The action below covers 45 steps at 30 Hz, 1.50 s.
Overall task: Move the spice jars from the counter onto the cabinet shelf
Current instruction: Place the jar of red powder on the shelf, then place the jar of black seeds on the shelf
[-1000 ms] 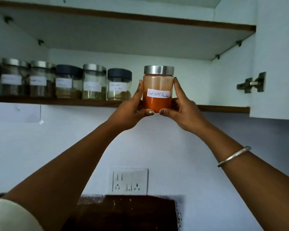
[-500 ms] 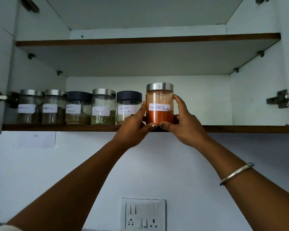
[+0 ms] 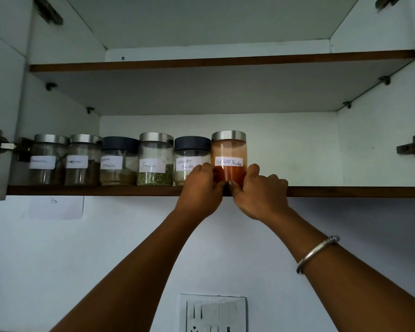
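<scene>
- The open wall cabinet (image 3: 297, 144) fills the upper part of the view. It is seen from below, so no counter shows.
- The cabinet shelf (image 3: 345, 191) runs across the middle. Its right half is bare, and its dark front edge is the nearest part.
- A row of five labelled jars (image 3: 120, 161) stands on the left half of the shelf. The row ends at the Coriander Powder jar (image 3: 189, 149).
- The Red Chilli Powder jar (image 3: 229, 152) stands upright at the right end of that row, just beside the coriander jar and at the shelf's front. Its base is hidden behind the fingers, so I cannot tell whether it is fully seated.
- The left hand (image 3: 201, 188) curls around the jar's lower left side, and its knuckles crowd the coriander jar's label.
- The right hand (image 3: 261, 190) curls around the lower right side, so the grip is two-handed and closed on the jar.
- Risk: if the base overhangs the front edge, letting go could tip the jar towards the person (a glass-looking jar, from well overhead).
- Risk: pushing the jar further in or drawing the left fingers out could nudge the coriander jar and jostle the row.
- Risk: the reach is high and the angle is steep, so depth on the shelf is hard to judge.
</scene>
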Available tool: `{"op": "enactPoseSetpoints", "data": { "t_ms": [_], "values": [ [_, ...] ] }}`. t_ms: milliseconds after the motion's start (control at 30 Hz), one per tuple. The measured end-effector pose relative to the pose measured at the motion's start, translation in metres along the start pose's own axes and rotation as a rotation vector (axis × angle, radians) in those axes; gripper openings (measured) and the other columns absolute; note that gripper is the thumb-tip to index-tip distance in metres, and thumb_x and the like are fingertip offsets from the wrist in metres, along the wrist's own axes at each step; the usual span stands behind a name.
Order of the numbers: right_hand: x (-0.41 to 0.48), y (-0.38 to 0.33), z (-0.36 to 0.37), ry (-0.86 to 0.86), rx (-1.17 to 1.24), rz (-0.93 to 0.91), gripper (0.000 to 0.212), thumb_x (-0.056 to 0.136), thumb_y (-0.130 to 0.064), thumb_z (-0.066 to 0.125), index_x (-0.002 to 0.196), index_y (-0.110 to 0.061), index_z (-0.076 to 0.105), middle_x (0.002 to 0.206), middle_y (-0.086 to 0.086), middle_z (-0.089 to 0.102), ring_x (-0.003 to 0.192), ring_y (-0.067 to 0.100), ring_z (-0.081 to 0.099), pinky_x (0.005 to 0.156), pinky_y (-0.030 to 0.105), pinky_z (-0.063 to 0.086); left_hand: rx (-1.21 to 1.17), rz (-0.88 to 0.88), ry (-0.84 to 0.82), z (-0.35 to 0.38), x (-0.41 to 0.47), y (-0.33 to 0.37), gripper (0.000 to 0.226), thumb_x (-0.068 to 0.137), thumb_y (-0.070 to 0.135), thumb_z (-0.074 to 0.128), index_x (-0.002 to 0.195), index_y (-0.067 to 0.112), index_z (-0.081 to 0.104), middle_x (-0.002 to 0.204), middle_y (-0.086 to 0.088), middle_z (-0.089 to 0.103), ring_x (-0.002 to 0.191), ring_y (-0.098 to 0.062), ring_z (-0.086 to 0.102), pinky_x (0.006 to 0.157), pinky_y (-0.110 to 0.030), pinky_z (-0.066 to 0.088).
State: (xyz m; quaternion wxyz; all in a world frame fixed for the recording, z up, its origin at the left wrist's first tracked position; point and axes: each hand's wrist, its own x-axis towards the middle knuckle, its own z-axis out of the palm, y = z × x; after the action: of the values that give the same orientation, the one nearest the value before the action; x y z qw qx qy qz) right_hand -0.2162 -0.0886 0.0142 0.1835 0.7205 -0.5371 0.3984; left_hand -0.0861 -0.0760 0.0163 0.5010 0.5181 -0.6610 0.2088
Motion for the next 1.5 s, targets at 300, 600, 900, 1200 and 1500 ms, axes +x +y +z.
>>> {"op": "enactPoseSetpoints", "data": {
  "t_ms": [300,600,900,1200,1500],
  "values": [
    [-0.01,-0.006,0.015,0.128,-0.043,0.042,0.056,0.091,-0.058,0.033,0.113,-0.008,0.046,0.114,0.014,0.061,0.106,0.032,0.055,0.097,0.041,0.035,-0.098,-0.043,-0.029,-0.004,-0.01,0.001,0.029,0.087,0.014,0.061,0.113,0.005,0.052,0.106,-0.011,0.061,0.099,-0.023,0.058,0.08,-0.028,0.047],
    [-0.058,-0.043,0.029,-0.065,-0.173,0.097,0.113,0.08,-0.056,0.06,0.147,-0.006,-0.016,0.154,0.027,-0.013,0.142,0.048,-0.006,0.116,0.053,0.013,-0.103,0.123,-0.374,-0.018,-0.058,-0.028,0.089,0.082,0.021,0.069,0.15,0.019,0.012,0.159,0.005,0.004,0.142,-0.019,0.024,0.111,-0.034,0.035],
    [-0.133,-0.129,0.092,-0.512,0.011,-0.138,0.088,0.087,-0.039,0.056,0.151,-0.024,-0.003,0.157,0.011,-0.017,0.144,0.037,-0.014,0.116,0.055,0.01,0.116,0.049,-0.683,-0.066,-0.139,-0.116,0.088,0.084,0.015,0.062,0.15,0.019,0.005,0.159,0.002,-0.003,0.145,-0.024,0.017,0.116,-0.038,0.026],
    [-0.227,-0.211,0.174,-0.865,0.105,-0.23,0.093,0.078,-0.049,0.065,0.148,-0.023,0.01,0.156,0.01,0.011,0.144,0.038,0.006,0.111,0.053,0.026,0.086,-0.259,-0.884,-0.105,-0.269,-0.234,0.082,0.084,0.024,0.065,0.148,0.015,0.016,0.15,-0.01,0.028,0.135,-0.025,0.035,0.11,-0.033,0.032],
    [-0.333,-0.233,0.281,-1.119,0.111,-0.17,0.091,0.08,-0.048,0.064,0.148,-0.02,0.01,0.155,0.014,0.017,0.143,0.039,0.009,0.113,0.054,0.024,0.013,-0.479,-1.116,-0.084,-0.397,-0.307,0.083,0.084,0.031,0.065,0.149,0.013,0.015,0.15,-0.012,0.027,0.135,-0.028,0.034,0.109,-0.037,0.035]
  ]
}}
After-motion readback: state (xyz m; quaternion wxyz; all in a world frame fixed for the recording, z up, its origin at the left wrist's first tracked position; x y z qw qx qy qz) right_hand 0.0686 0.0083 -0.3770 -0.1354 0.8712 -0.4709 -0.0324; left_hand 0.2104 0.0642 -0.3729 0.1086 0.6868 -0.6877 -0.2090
